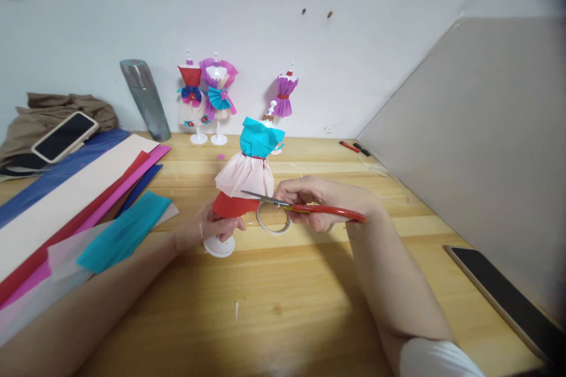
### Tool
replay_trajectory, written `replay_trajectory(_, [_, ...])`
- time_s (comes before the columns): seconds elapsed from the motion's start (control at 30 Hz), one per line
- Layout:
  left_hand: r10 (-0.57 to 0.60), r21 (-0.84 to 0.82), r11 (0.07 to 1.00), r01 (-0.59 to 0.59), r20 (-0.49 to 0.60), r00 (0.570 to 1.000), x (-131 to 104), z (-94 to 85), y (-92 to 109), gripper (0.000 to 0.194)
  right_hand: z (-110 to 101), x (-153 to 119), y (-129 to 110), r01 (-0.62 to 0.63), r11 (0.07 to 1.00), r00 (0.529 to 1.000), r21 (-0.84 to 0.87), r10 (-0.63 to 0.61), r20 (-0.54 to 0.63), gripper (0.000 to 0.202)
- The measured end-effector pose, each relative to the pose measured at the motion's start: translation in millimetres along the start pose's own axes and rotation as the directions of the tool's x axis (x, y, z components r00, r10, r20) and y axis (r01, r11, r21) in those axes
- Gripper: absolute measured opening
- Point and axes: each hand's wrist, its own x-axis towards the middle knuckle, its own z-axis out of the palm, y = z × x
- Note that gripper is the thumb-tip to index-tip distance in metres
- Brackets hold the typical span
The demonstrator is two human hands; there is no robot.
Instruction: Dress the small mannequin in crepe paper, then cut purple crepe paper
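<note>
Scissors with red-and-yellow handles and slim metal blades point(305, 208) are firmly gripped in the right hand point(324, 193), blades nearly together, crossing before the lower skirt of a miniature dress form in coloured paper point(248, 168); whether they touch cannot be told. The form leans right at the centre of the pale wooden table point(287, 288), its turquoise top point(260, 139) flared above a red waistband, a gathered pale pink skirt and a red underlayer point(234, 206). The left hand point(216, 225) holds it low, fingers curled above its round white base point(220, 247). A white wall point(256, 17) bounds the far edge, a grey partition point(486, 129) the right; stacked coloured paper point(79, 188) crowds the left. Wood grain runs between the forearms toward the near side.
</note>
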Motion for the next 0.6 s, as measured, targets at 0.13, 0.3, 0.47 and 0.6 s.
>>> replay_trajectory(0.13, [0.015, -0.006, 1.0, -0.015, -0.002, 1.0, 0.8, 0.0, -1.5, 0.05, -1.6, -0.1, 0.5, 0.006, 0.999, 1.0, -0.039, -0.007, -0.028, 0.06])
replay_trajectory(0.3, [0.083, -0.012, 0.996, -0.083, -0.007, 0.997, 2.1, 1.0, -1.3, 0.047, -3.9, 0.4, 1.0, -0.002, 0.998, 1.0, -0.064, 0.001, -0.025, 0.061])
replay_trajectory(0.47, [0.072, 0.023, 0.997, -0.072, -0.015, 0.997, 1.7, 1.6, 3.2, 0.048, -5.6, -0.1, 1.2, -0.048, 0.997, 0.999, -0.064, 0.047, -0.027, 0.063])
replay_trajectory(0.6, [0.056, 0.046, 0.997, -0.055, -0.02, 0.998, 1.4, 2.9, 6.7, 0.048, -6.0, -0.4, 1.0, -0.063, 0.996, 0.998, -0.059, 0.061, -0.035, 0.062])
